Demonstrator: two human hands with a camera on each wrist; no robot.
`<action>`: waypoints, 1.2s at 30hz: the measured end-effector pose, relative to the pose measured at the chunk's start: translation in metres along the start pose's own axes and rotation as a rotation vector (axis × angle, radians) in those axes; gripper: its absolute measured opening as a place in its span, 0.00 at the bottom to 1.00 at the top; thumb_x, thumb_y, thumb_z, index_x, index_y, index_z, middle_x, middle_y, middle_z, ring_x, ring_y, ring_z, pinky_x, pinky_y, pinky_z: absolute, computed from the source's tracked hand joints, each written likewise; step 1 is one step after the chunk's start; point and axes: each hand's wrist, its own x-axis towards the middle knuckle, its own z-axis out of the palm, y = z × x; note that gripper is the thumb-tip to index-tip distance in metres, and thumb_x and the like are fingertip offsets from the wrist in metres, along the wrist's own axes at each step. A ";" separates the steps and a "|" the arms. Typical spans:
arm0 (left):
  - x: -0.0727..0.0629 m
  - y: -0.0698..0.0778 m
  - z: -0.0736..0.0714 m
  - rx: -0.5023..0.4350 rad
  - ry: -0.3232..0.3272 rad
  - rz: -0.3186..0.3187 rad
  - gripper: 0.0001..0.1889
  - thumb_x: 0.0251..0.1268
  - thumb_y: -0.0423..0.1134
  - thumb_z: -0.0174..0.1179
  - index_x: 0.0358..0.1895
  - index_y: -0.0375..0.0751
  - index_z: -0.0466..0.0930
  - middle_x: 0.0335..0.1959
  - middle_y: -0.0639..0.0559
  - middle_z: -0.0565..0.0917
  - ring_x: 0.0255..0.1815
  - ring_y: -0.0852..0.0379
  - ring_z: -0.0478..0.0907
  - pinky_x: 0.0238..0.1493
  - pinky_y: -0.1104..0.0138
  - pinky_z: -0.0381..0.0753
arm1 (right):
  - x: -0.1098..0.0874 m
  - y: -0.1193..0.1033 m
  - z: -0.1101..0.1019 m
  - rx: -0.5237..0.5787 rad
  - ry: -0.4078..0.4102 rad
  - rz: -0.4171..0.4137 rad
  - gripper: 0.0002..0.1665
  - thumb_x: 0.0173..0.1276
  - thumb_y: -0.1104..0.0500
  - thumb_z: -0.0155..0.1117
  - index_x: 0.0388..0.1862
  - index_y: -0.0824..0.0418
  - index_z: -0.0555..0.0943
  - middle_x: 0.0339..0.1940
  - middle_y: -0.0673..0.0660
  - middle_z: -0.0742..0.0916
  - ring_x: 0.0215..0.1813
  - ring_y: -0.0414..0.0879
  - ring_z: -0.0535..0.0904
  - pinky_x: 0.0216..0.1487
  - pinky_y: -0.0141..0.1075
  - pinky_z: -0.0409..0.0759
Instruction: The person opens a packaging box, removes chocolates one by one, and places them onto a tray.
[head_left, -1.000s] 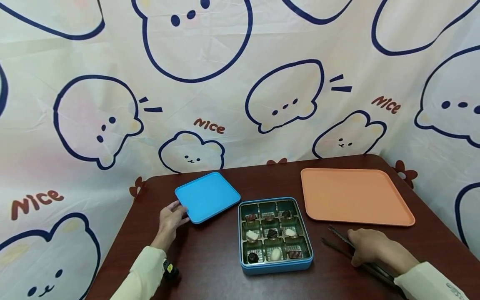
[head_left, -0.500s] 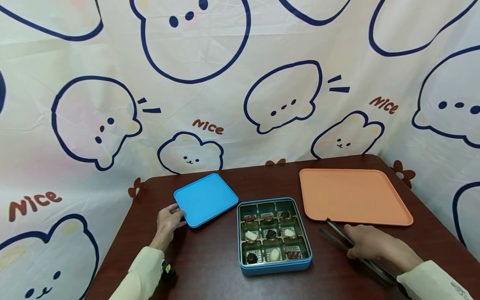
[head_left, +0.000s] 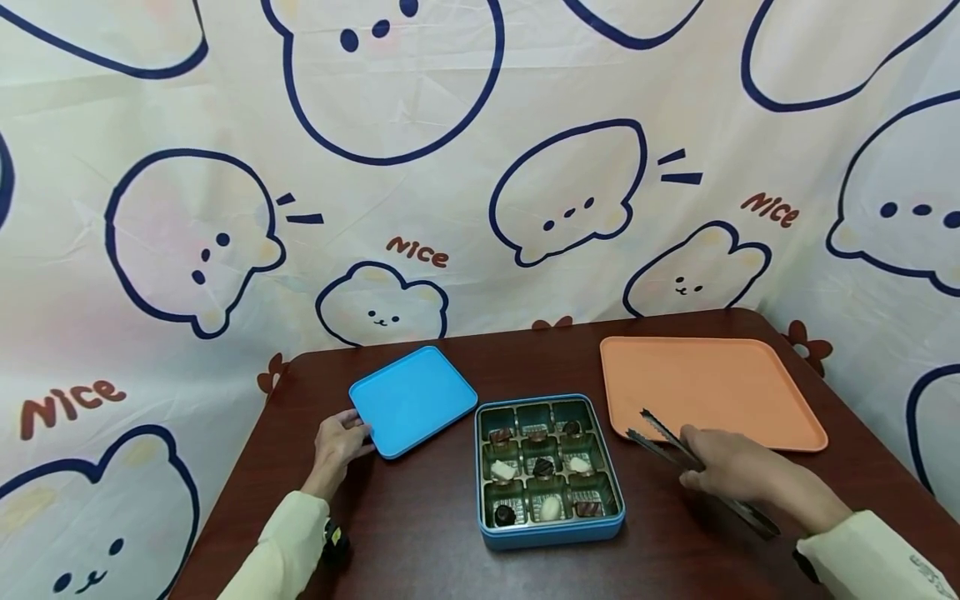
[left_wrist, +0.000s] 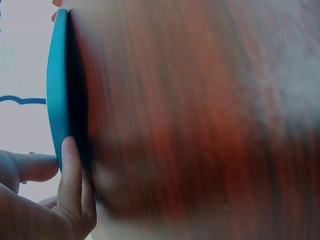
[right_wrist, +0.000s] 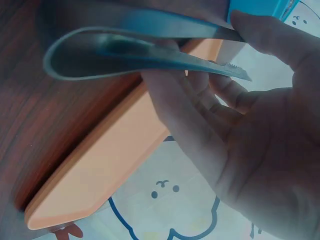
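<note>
A blue tin point(head_left: 555, 535) stands in the middle of the table, with one chocolate in each compartment of its gold insert. Among them are a white oval chocolate point(head_left: 551, 508) and a dark round chocolate point(head_left: 505, 516). Behind it to the left is a flat blue lid point(head_left: 412, 400). My left hand point(head_left: 337, 446) pinches the lid's near left edge, thumb on one side and fingers on the other in the left wrist view. In my right hand point(head_left: 738, 467) are metal tongs point(right_wrist: 170, 22), tips slightly apart with nothing between them, right of the tin.
An orange tray point(head_left: 712, 383) lies at the back right, and the tongs' tips overlap its near left corner in the head view. A patterned cloth point(head_left: 465, 167) hangs behind the dark wooden table point(head_left: 420, 533).
The right hand has moved the tongs forward and a little left, from the tray's near side to its near left corner. The left hand and lid have barely shifted.
</note>
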 end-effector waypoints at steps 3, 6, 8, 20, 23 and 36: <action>0.001 0.000 -0.001 0.022 0.002 0.003 0.28 0.72 0.27 0.52 0.72 0.21 0.58 0.62 0.25 0.70 0.59 0.34 0.77 0.42 0.58 0.89 | 0.000 -0.001 -0.001 -0.025 0.022 -0.016 0.17 0.69 0.52 0.68 0.37 0.59 0.69 0.23 0.54 0.72 0.24 0.45 0.65 0.25 0.33 0.59; 0.000 -0.001 -0.002 0.048 0.005 0.012 0.28 0.72 0.28 0.52 0.72 0.21 0.59 0.61 0.25 0.71 0.58 0.34 0.78 0.42 0.58 0.89 | 0.001 -0.002 -0.001 -0.072 0.042 -0.027 0.17 0.70 0.50 0.67 0.39 0.59 0.70 0.24 0.53 0.72 0.25 0.45 0.65 0.25 0.34 0.59; 0.000 -0.002 -0.002 0.068 0.009 0.020 0.28 0.72 0.28 0.53 0.72 0.21 0.60 0.61 0.25 0.72 0.57 0.34 0.78 0.42 0.58 0.88 | 0.002 -0.003 -0.001 -0.110 0.061 -0.034 0.18 0.70 0.49 0.66 0.41 0.59 0.71 0.24 0.52 0.72 0.25 0.45 0.66 0.26 0.35 0.60; -0.002 -0.002 -0.006 0.171 0.104 0.125 0.25 0.70 0.31 0.51 0.68 0.24 0.68 0.53 0.28 0.79 0.43 0.43 0.85 0.35 0.61 0.89 | 0.004 -0.011 -0.002 -0.231 0.221 -0.086 0.24 0.70 0.47 0.66 0.54 0.63 0.77 0.28 0.48 0.75 0.27 0.42 0.67 0.26 0.35 0.62; -0.007 0.002 -0.003 0.243 0.180 0.208 0.22 0.70 0.35 0.50 0.64 0.28 0.74 0.47 0.32 0.83 0.34 0.46 0.85 0.28 0.64 0.88 | 0.005 -0.013 -0.004 -0.238 0.243 -0.085 0.25 0.71 0.45 0.64 0.56 0.62 0.78 0.28 0.48 0.76 0.26 0.42 0.67 0.24 0.35 0.62; -0.045 0.024 0.034 0.244 0.074 0.412 0.12 0.71 0.36 0.57 0.51 0.36 0.84 0.37 0.41 0.86 0.29 0.49 0.86 0.22 0.68 0.83 | 0.009 -0.026 -0.012 -0.258 0.302 -0.078 0.27 0.72 0.45 0.63 0.63 0.58 0.80 0.27 0.47 0.76 0.26 0.40 0.68 0.24 0.35 0.63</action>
